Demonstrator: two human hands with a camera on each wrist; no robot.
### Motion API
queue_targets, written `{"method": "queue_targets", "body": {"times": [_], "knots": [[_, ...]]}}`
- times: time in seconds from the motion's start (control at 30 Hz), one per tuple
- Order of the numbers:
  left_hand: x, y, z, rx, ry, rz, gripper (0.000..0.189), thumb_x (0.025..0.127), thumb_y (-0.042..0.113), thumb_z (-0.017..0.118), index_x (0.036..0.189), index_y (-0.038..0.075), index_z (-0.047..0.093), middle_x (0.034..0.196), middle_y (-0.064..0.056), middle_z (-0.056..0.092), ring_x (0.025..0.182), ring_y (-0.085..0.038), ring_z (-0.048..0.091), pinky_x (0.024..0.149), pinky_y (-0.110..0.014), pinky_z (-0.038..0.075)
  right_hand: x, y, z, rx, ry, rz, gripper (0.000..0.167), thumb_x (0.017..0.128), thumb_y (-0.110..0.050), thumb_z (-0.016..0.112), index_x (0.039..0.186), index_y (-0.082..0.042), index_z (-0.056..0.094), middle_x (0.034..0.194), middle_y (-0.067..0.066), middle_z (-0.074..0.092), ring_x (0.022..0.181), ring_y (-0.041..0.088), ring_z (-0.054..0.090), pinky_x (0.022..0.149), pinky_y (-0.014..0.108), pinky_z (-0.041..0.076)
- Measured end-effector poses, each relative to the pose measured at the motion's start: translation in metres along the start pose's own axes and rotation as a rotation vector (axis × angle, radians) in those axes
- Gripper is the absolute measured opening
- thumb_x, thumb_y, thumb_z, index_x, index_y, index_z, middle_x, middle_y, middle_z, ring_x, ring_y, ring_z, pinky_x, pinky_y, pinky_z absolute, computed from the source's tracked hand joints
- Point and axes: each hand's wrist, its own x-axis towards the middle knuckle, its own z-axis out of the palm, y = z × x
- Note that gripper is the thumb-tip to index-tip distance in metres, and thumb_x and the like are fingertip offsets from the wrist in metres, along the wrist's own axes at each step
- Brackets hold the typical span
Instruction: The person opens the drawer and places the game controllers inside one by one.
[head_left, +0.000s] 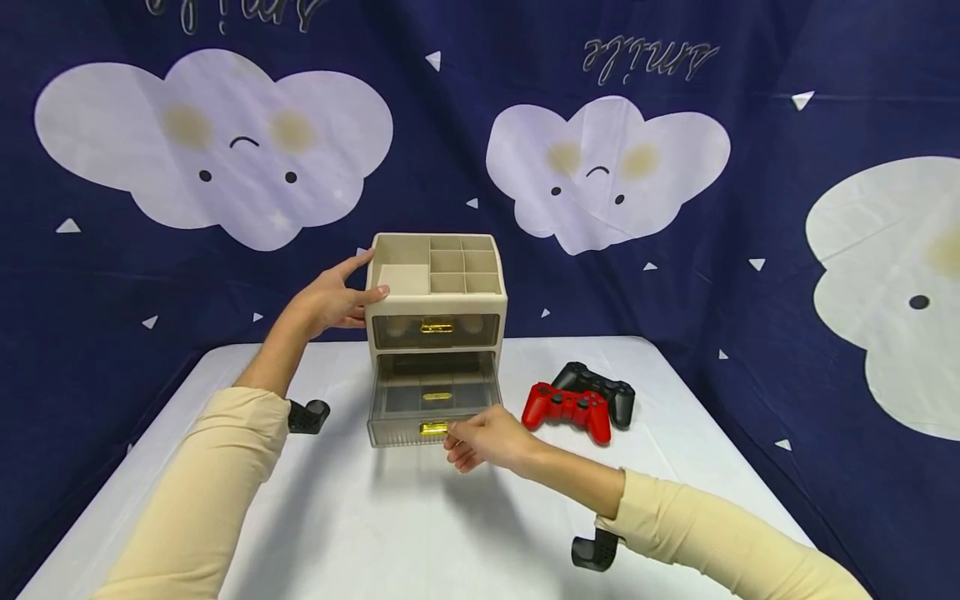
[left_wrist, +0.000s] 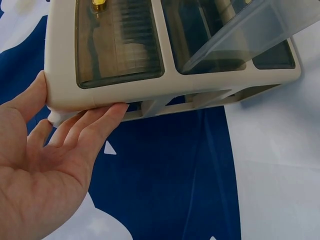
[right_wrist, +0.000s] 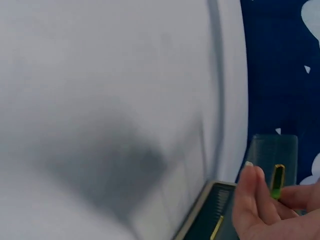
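Note:
A cream desktop drawer organizer point(head_left: 437, 297) stands on the table, its sectioned top facing up. Its middle clear drawer point(head_left: 397, 432) is pulled well out, while the drawer above stays closed. My left hand point(head_left: 330, 298) rests against the organizer's left side near the top, the thumb over the upper edge; in the left wrist view the extended fingers point(left_wrist: 97, 125) press along that side. With thumb and curled fingers, my right hand point(head_left: 487, 439) pinches the right end of the open drawer's gold handle point(head_left: 432, 428). In the right wrist view, the handle point(right_wrist: 277, 181) shows between the fingertips.
To the organizer's right, a red game controller point(head_left: 567, 408) overlaps a black one point(head_left: 622, 404) on the white table point(head_left: 360, 525). A dark blue curtain point(head_left: 442, 158) with printed clouds hangs behind. The organizer's top is divided into a large compartment point(head_left: 402, 279) and several small ones.

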Motion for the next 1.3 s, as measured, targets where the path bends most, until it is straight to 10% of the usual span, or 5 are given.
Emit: {"method": "queue_targets", "body": {"times": [0.53, 0.87, 1.3], "knots": [[-0.001, 0.000, 0.000, 0.013, 0.003, 0.006, 0.088, 0.102, 0.028, 0.064, 0.163, 0.040, 0.001, 0.151, -0.030, 0.043, 0.128, -0.045, 0.058, 0.106, -0.054, 0.050, -0.004, -0.046, -0.052, -0.149, -0.276, 0.055, 0.033, 0.102, -0.020, 0.058, 0.109, 0.009, 0.072, 0.094, 0.015, 0.076, 0.080, 0.019, 0.072, 0.081, 0.037, 0.063], [-0.002, 0.001, 0.000, 0.022, 0.005, 0.005, 0.088, 0.102, 0.028, 0.064, 0.163, 0.039, 0.001, 0.152, -0.030, 0.042, 0.128, -0.045, 0.058, 0.107, -0.055, 0.049, 0.001, -0.059, -0.112, -0.195, -0.017, 0.015, 0.036, 0.101, -0.014, 0.055, 0.128, 0.006, 0.065, 0.121, 0.020, 0.069, 0.090, 0.018, 0.070, 0.091, 0.033, 0.059], [-0.004, 0.000, 0.001, -0.007, 0.009, 0.009, 0.086, 0.103, 0.025, 0.062, 0.164, 0.037, 0.003, 0.151, -0.030, 0.043, 0.128, -0.046, 0.058, 0.108, -0.055, 0.047, 0.000, -0.016, -0.163, -0.409, 0.252, 0.038, 0.039, 0.091, -0.022, 0.073, 0.125, -0.003, 0.069, 0.129, 0.019, 0.067, 0.099, 0.026, 0.066, 0.101, 0.046, 0.054]]}}
